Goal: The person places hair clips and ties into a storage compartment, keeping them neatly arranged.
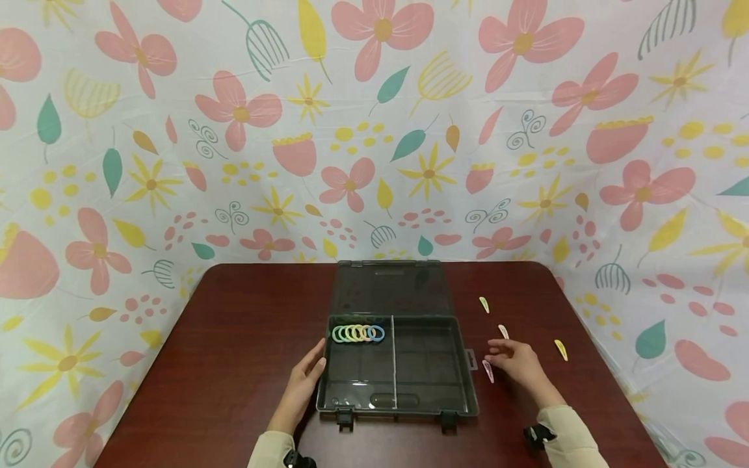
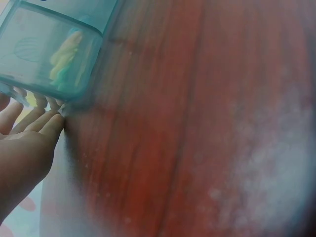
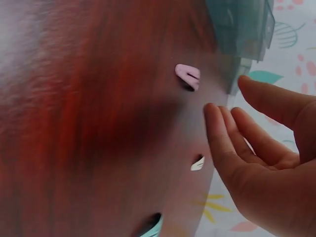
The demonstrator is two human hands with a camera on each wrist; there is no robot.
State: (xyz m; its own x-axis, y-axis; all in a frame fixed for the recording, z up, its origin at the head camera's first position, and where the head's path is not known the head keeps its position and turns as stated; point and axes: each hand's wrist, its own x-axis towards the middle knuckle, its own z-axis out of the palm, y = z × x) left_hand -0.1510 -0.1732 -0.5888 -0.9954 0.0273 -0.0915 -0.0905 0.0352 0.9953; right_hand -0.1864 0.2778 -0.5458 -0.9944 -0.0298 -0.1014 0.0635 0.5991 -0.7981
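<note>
A dark see-through plastic case (image 1: 433, 364) lies with its lid folded back, split by a pale divider (image 1: 394, 364). In its left compartment, several pastel rings (image 1: 345, 334) overlap in a row at the back. My left hand (image 1: 301, 390) rests its fingers along the case's left wall; in the left wrist view those fingers (image 2: 49, 123) lie at the case's edge. Over the table to the right hovers my right hand (image 1: 521, 367), thumb and fingers apart, holding nothing. Nearest to it are a pink snap hair clip (image 3: 189, 75) and a whitish hair clip (image 1: 504, 331).
A yellow-green hair clip (image 1: 484, 305) lies farther back on the right, and a yellow hair clip (image 1: 561, 350) near the table's right side. The lid (image 1: 392, 289) reaches the back edge of the brown table (image 1: 251, 338). Behind hangs a flowered cloth (image 1: 351, 130).
</note>
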